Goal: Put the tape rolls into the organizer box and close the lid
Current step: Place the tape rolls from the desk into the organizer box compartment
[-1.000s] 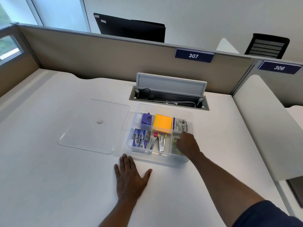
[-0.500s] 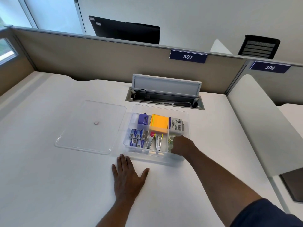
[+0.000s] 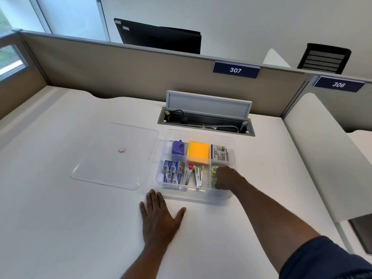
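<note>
The right hand (image 3: pixel 225 178) is lowering into the organizer box (image 3: pixel 231 141) at its 4 o'clock compartment beside a tape roll (image 3: pixel 214 169); whether its fingers are clamped, I cannot tell. Judging by this, seating rolls flat is keeping the lid (image 3: pixel 96 170) closable.

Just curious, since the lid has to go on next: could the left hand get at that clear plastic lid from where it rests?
Probably yes. The left hand lies flat on the white desk, holding nothing, and the clear plastic lid lies just beyond it with nothing between them.

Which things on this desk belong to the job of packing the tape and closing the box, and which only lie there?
Belong to the job:
- tape rolls
- organizer box
- lid
- right hand

Only lying there:
- yellow sticky notes
- staple boxes
- cable tray
- left hand, flat on desk
</note>
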Demonstrator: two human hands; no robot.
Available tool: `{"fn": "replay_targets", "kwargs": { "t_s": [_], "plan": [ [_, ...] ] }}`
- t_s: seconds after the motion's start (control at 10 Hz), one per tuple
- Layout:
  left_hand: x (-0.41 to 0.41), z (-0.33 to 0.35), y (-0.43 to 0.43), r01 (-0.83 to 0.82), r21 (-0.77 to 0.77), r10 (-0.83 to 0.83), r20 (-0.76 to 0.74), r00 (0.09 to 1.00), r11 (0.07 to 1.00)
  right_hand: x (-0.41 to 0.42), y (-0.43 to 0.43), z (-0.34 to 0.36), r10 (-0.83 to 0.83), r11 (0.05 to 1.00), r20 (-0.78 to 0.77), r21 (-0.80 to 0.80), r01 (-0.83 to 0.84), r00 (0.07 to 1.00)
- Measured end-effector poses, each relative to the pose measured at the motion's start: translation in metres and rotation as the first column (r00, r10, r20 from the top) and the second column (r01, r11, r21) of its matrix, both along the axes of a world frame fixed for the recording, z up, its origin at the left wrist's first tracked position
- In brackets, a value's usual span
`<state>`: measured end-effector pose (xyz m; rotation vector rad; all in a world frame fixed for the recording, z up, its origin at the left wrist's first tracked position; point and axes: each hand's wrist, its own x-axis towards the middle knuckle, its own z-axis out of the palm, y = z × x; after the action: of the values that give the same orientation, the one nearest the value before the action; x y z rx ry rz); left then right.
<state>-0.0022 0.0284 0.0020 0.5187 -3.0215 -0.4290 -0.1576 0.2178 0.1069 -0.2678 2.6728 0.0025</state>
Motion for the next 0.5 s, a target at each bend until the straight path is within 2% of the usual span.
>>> {"fn": "replay_targets", "kwargs": {
  "t_s": [0.1, 0.3, 0.5],
  "plan": [
    [0.0, 0.0, 0.0, 0.0, 0.004, 0.0, 0.003, 1.0, 1.0, 0.0, -0.004, -0.001, -0.078, 0.996, 0.016, -0.052, 0.078, 0.997],
    [-0.001, -0.001, 0.0, 0.001, 0.001, -0.001, 0.001, 1.0, 1.0, -0.001, -0.007, -0.006, -0.321, 0.914, 0.05, -0.247, 0.323, 0.946],
    [0.0, -0.001, 0.0, 0.006, 0.0, -0.006, -0.001, 1.0, 1.0, 0.002, -0.003, -0.011, -0.435, 0.844, 0.029, -0.335, 0.418, 0.9]
  ]
}}
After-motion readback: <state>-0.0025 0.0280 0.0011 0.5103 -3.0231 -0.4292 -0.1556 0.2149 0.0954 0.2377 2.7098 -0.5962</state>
